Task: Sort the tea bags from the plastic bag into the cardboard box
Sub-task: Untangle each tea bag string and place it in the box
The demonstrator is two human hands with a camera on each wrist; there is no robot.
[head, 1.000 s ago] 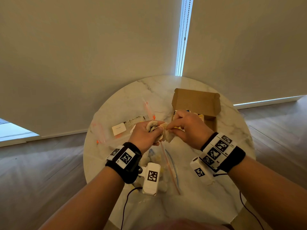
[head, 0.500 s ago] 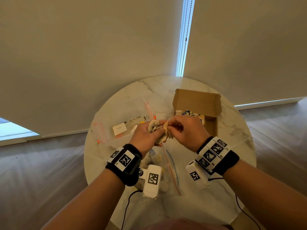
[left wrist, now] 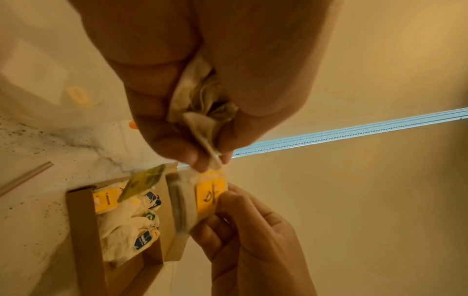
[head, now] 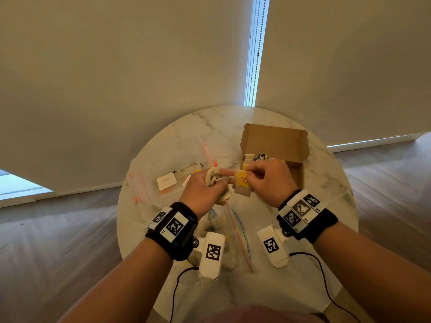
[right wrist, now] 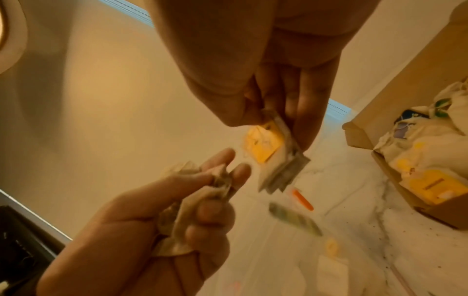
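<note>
Fingers point(head: 253, 170) of R hand point(head: 268, 180) pinching yellow-tagged tea bag point(head: 242, 183), L hand point(head: 205, 190) gripping crumpled bags point(head: 213, 178)

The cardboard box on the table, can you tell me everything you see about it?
The brown cardboard box sits open on the round white marble table, at its far right side. Its lid flap stands up at the back. Inside lies a heap of pale paper tea bags with yellow, dark blue and green tags, filling only part of it. The right hand is in front of it; whether they touch cannot be told.
</note>
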